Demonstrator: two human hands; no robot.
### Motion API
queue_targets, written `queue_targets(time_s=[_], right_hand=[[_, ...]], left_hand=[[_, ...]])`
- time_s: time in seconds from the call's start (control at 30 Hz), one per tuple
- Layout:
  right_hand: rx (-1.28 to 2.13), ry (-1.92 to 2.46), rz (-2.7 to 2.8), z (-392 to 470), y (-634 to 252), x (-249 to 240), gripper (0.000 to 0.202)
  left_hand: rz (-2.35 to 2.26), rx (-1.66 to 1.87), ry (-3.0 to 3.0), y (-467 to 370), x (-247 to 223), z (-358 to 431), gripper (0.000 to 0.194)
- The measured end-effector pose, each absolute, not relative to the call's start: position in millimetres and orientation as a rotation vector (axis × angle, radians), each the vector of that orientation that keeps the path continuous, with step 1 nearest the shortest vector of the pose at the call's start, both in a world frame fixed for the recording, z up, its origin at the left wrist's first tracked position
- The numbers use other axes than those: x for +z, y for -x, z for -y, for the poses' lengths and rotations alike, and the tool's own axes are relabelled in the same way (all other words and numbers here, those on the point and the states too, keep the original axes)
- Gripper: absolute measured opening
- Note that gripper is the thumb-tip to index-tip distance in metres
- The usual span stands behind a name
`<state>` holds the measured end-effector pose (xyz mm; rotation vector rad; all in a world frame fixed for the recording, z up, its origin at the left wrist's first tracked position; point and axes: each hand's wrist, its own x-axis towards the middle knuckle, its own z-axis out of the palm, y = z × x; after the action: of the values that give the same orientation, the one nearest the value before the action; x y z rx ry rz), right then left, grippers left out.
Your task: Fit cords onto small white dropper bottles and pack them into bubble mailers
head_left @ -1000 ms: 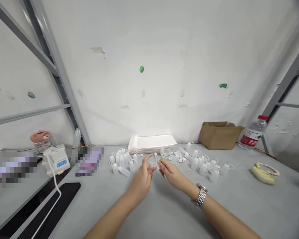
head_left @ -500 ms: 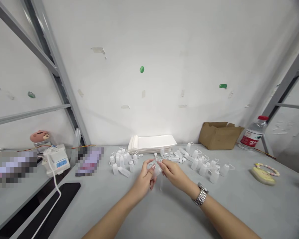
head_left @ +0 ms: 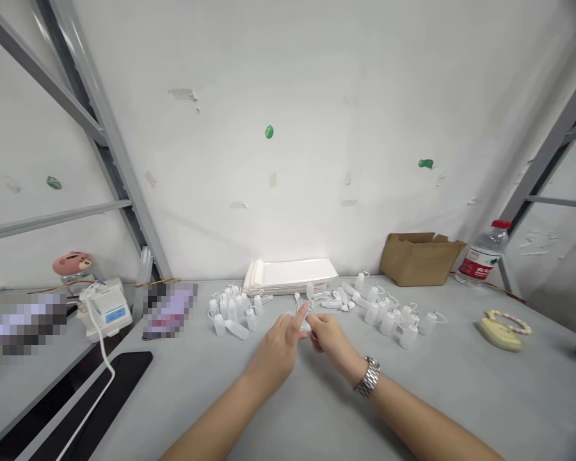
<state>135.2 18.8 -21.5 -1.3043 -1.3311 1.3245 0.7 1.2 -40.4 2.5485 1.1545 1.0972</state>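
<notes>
My left hand point(head_left: 282, 339) and my right hand point(head_left: 327, 333) meet over the middle of the grey table. Between their fingers is a small translucent bottle point(head_left: 305, 325), mostly covered by them. The right fingers are wrapped round it, and the left fingers press against it from the other side. Just beyond the hands lie loose white caps and small bottles point(head_left: 333, 303). Capped bottles with looped strings stand in one group on the left point(head_left: 232, 310) and another on the right point(head_left: 387, 323).
A stack of white trays point(head_left: 292, 274) rests against the wall. Behind the right group stands a cardboard box point(head_left: 418, 262), with a water bottle point(head_left: 484, 256) beside it. A yellow item point(head_left: 500, 335) lies at right, a black pad point(head_left: 110, 397) at left.
My left hand has turned over so that its back shows, its fingers now against the right thumb. The right hand has closed further round the bottle. The view has shifted slightly.
</notes>
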Motion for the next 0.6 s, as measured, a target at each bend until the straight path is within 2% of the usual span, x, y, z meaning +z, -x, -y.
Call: queue_targets(time_s=[0.1,0.2,0.3,0.4,0.6], right_hand=[[1.511,1.280,1.293,-20,-139,-21,0.037],[1.648,1.218,1.264,-22,-146,-14,0.044],[1.525,1.116,1.220,-25,-156,-2,0.049],[1.349,1.029,1.104,-30,-163,4,0.042],[1.366,1.055,1.028,-28,-156,-5,0.038]], left_hand=[[-1.237,1.013,-2.681,-2,-40,-2,0.048],[-1.241,1.125,-2.383,-4,-35,-2,0.042],[-1.189,1.216,-1.757,-4,-28,-4,0.036],[-1.045,1.252,-1.211,0,-18,-7,0.036],[-0.816,1.326,-0.762,6,-4,-5,0.028]])
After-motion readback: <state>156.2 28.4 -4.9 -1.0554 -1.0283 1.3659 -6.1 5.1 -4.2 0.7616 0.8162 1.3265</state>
